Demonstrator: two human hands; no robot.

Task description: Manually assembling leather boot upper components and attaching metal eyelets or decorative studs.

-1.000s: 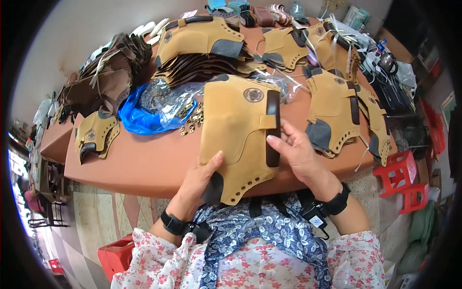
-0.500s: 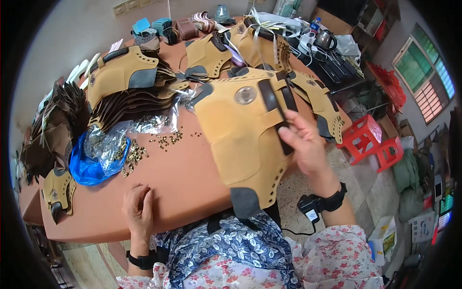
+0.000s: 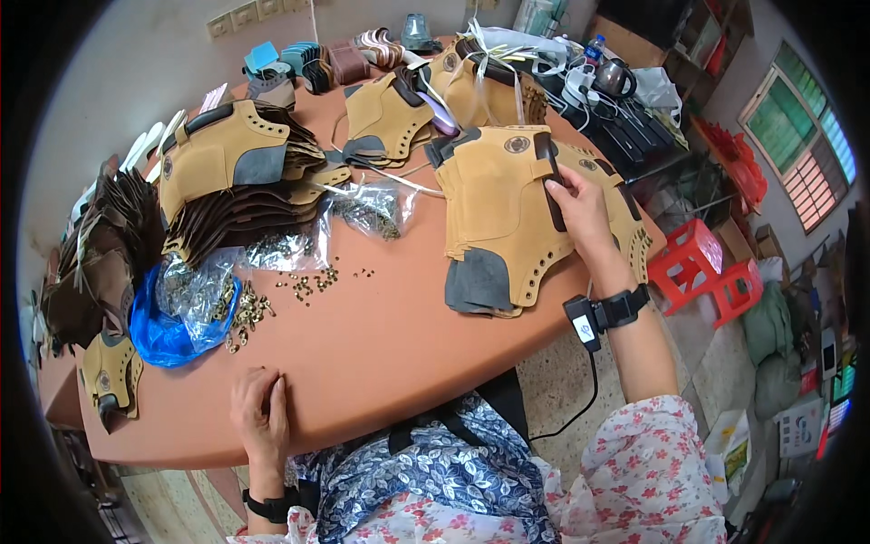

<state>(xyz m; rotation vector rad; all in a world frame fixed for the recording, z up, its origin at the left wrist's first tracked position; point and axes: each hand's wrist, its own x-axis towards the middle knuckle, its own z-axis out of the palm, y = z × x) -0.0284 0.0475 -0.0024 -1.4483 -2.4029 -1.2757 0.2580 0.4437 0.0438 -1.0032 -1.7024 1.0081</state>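
Observation:
My right hand pinches the dark brown edge strip of a tan leather shoe upper, thumb on top. This upper has a round stamped emblem, a dark grey corner patch and a row of eyelets. It lies over a stack of similar uppers at the right of the table, their layered edges showing on its left. My left hand rests on the near table edge, fingers curled in, with nothing visible in it. Loose brass-coloured eyelets and small metal hooks lie beyond it, beside a blue plastic bag.
Tan uppers are piled at the left, near dark brown pieces. Clear bags of hardware lie mid-table. More uppers stand at the back. Red stools are on the floor to the right, a kettle behind.
My right hand has moved the tan upper away from me, from in the air above the near edge down onto the stack at the right. My left hand has stayed in place.

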